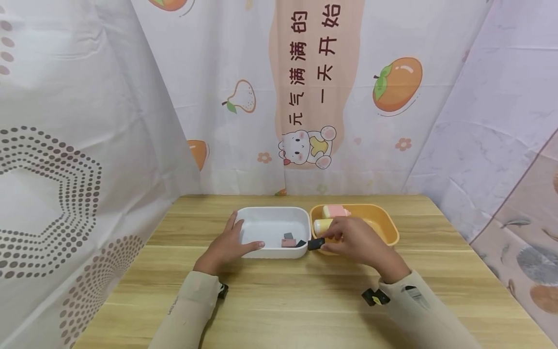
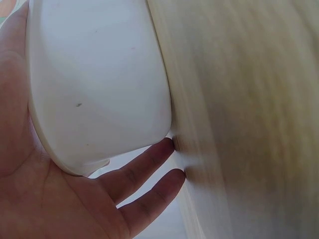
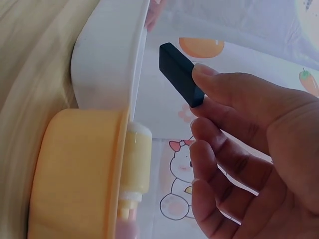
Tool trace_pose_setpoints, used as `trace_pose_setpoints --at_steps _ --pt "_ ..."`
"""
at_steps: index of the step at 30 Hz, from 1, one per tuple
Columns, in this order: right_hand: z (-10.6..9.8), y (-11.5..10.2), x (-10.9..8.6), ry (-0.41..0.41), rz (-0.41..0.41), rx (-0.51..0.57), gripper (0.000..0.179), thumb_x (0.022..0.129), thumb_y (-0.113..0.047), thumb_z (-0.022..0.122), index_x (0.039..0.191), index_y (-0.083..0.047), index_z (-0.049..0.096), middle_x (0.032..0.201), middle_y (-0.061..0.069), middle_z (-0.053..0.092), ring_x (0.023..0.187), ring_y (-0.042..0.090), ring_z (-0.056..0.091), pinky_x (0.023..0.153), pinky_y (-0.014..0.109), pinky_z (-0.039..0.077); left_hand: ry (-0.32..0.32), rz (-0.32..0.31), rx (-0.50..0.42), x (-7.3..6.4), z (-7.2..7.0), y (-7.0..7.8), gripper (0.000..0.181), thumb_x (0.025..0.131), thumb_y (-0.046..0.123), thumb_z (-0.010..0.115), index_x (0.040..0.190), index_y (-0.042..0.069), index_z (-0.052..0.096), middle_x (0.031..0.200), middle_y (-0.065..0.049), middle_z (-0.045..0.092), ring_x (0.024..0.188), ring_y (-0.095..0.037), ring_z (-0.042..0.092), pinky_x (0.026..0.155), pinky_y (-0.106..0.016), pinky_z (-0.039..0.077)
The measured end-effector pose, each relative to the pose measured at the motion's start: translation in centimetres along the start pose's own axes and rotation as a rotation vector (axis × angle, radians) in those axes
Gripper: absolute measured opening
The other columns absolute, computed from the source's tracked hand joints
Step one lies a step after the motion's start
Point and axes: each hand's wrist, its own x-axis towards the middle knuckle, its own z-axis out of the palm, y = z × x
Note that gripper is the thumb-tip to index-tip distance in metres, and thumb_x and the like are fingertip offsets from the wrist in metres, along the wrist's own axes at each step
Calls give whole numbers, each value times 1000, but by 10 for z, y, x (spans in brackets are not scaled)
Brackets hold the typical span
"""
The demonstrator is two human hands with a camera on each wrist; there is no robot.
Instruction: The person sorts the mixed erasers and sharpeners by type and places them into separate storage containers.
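Observation:
My right hand [image 1: 350, 240] pinches a small black rectangular block [image 1: 316, 243] between thumb and index finger, by the near corner where the two trays meet. In the right wrist view the block [image 3: 180, 74] is tilted, with the other fingers curled below it. My left hand [image 1: 228, 245] holds the left end of the white tray [image 1: 270, 253], its thumb over the near rim. The left wrist view shows two fingertips [image 2: 167, 144] low at the tray's corner, by the tabletop. Inside the white tray lie a pinkish block [image 1: 288, 243], a grey block [image 1: 288, 235] and a black piece [image 1: 301, 244].
An orange-yellow tray [image 1: 392, 235] stands against the white one on its right. In it lie a pink-and-cream bottle [image 1: 334, 211] and a yellow bottle with a white end [image 1: 322, 226]. Printed curtains [image 1: 244, 145] hang behind the wooden table [image 1: 279, 300].

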Motion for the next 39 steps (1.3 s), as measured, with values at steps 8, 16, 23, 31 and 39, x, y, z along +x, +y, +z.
trace_pose_setpoints --at_steps 8,16,23,31,39 --pt "2 -10 15 -11 -39 -27 16 81 -31 91 95 -26 85 84 -11 69 75 13 60 65 26 46 -1 6 0 -1 -1 1 123 78 86 64 165 9 22 175 -7 -7 144 -41 48 109 -60 46" --pt "11 -16 31 7 -48 -41 15 81 -32 90 93 -25 86 78 -15 65 76 14 61 65 27 47 -5 -3 -3 0 0 0 123 78 86 64 165 9 22 175 -6 -7 146 -42 44 110 -61 44" --pt "18 -18 45 -7 -34 -62 15 83 -33 88 94 -23 85 79 -12 64 71 8 55 64 29 45 -8 -6 -3 0 -1 1 124 78 85 64 165 9 22 175 -6 -8 147 -43 42 111 -62 44" --pt "26 -19 59 -47 12 -84 19 85 -36 86 99 -23 85 94 -5 72 77 8 58 67 28 49 -1 6 -3 0 -1 0 124 78 85 65 165 8 23 175 -7 -7 148 -42 42 111 -60 44" --pt "31 -21 69 -84 49 -88 20 86 -36 85 101 -22 85 95 -7 72 80 8 60 70 28 50 1 2 -5 1 0 -2 122 78 85 64 165 9 24 175 -6 -7 147 -42 43 110 -62 44"
